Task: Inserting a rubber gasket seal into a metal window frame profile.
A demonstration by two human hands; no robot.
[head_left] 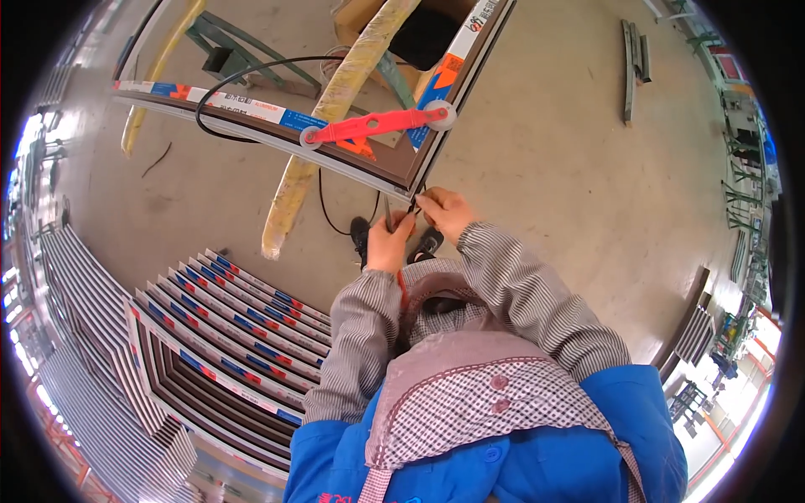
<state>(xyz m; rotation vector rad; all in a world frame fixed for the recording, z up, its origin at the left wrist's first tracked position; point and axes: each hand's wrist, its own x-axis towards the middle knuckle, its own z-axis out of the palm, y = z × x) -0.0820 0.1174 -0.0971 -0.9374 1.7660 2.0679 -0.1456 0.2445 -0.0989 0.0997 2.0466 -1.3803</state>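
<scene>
The thin black rubber sealing strip (251, 84) ends between pinching fingertips of the left hand (387, 241) and right hand (444, 211), just below the dark metal window frame's corner (409, 180); it seems to run upward, the right hand nearer.

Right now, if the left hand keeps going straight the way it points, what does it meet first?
Most likely the near corner of the dark metal window frame directly ahead of the left hand, where the thin black rubber strip is pinched. The red two-wheeled roller tool lies beyond; depth is uncertain.
</scene>
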